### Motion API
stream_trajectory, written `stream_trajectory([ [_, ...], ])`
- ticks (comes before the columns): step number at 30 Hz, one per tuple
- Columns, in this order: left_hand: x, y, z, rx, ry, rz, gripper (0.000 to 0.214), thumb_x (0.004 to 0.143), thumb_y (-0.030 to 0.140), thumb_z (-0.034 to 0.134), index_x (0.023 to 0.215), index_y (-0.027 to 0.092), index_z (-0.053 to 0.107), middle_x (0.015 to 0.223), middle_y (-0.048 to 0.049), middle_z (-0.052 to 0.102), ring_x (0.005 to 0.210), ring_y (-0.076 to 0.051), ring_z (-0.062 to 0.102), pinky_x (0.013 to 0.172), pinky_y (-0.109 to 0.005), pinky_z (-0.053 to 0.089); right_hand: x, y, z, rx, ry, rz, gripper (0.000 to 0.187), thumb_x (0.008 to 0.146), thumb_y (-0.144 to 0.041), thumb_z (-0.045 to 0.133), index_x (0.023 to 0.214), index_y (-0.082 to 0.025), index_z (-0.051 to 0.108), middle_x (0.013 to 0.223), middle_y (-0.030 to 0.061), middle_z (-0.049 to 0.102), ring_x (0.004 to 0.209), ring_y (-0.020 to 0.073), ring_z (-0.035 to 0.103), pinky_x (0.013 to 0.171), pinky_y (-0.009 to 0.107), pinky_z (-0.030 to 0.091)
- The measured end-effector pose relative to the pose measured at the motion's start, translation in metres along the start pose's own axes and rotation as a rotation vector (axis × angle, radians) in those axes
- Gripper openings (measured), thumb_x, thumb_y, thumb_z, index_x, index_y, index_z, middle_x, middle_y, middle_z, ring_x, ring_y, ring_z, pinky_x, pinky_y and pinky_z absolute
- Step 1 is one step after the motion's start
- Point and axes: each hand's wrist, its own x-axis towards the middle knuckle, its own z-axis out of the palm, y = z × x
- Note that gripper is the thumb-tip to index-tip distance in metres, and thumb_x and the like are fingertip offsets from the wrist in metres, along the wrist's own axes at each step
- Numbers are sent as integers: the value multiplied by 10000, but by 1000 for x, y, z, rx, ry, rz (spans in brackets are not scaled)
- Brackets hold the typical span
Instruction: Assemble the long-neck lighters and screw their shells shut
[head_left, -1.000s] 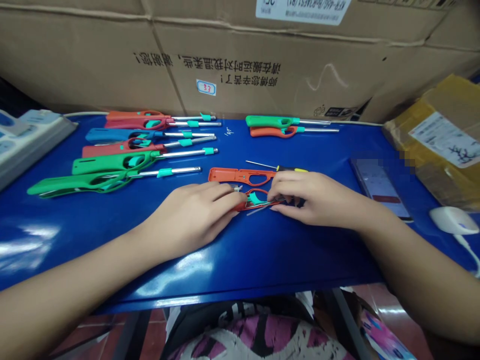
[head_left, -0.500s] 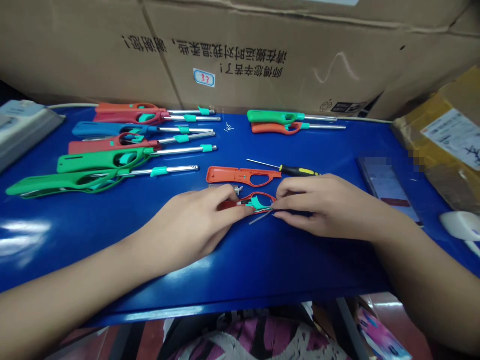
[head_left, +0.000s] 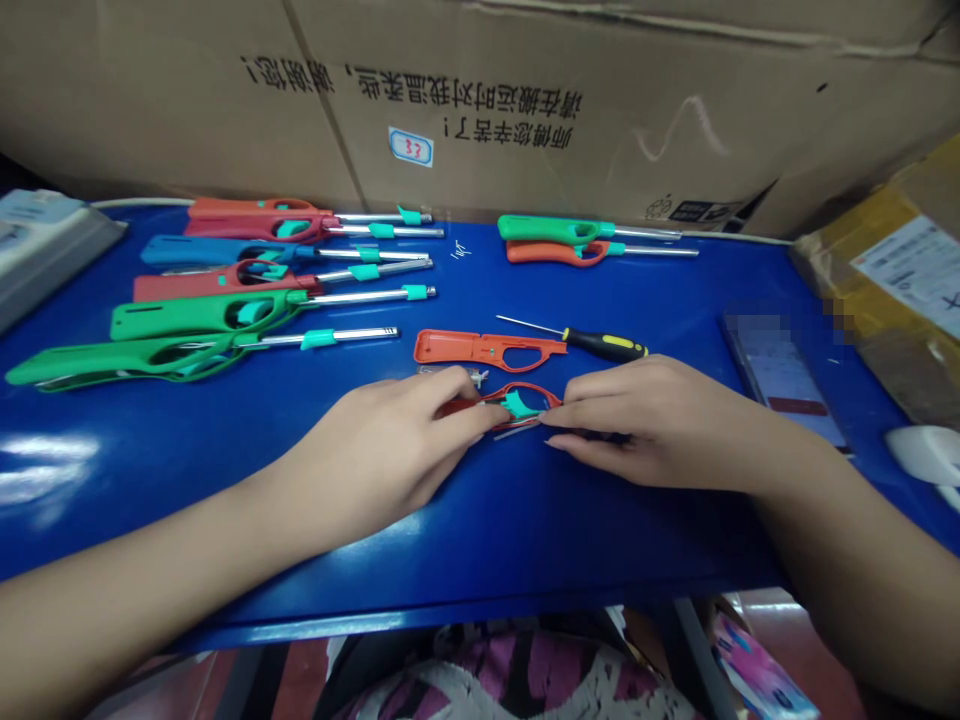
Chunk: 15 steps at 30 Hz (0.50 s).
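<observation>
An opened orange lighter half [head_left: 517,403] with a teal trigger lies on the blue table [head_left: 480,520] between my hands. My left hand [head_left: 386,450] pinches its left end with closed fingers. Its right end is pinched by my right hand [head_left: 660,420], whose fingers are pressed together. Just behind lies the other orange shell half [head_left: 480,350], and beside it a screwdriver [head_left: 600,343] with a black and yellow handle.
Several long lighters [head_left: 225,290] in green, red, blue and orange lie at the back left, and two more lighters [head_left: 577,242] at the back centre. Cardboard boxes [head_left: 487,100] wall the far edge. A phone [head_left: 780,375] and a white mouse [head_left: 926,450] are at the right, and a power strip [head_left: 45,245] is at the left.
Both hands stay on the orange lighter half, with only small finger shifts. The view has tilted slightly, so the table contents sit a little higher.
</observation>
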Motion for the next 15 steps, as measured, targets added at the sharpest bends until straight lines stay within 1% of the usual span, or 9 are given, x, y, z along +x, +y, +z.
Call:
stream_trajectory([
  [10, 1, 0, 0, -43, 3, -6, 312, 1034, 261, 451, 1273, 308, 647, 1108, -61, 622, 885, -200, 662, 710, -327, 567, 1, -3, -2, 8, -31, 10, 265, 1015, -340, 536, 1084, -203, 752, 865, 28, 745, 770, 157, 671, 675, 290, 457],
  [15, 1, 0, 0, -7, 6, 1, 318, 1037, 270, 448, 1275, 314, 654, 1113, -65, 632, 886, -204, 674, 702, -325, 566, 2, -4, -2, -2, -38, 14, 253, 1012, -333, 536, 1055, -206, 751, 876, 22, 752, 774, 165, 678, 664, 305, 458],
])
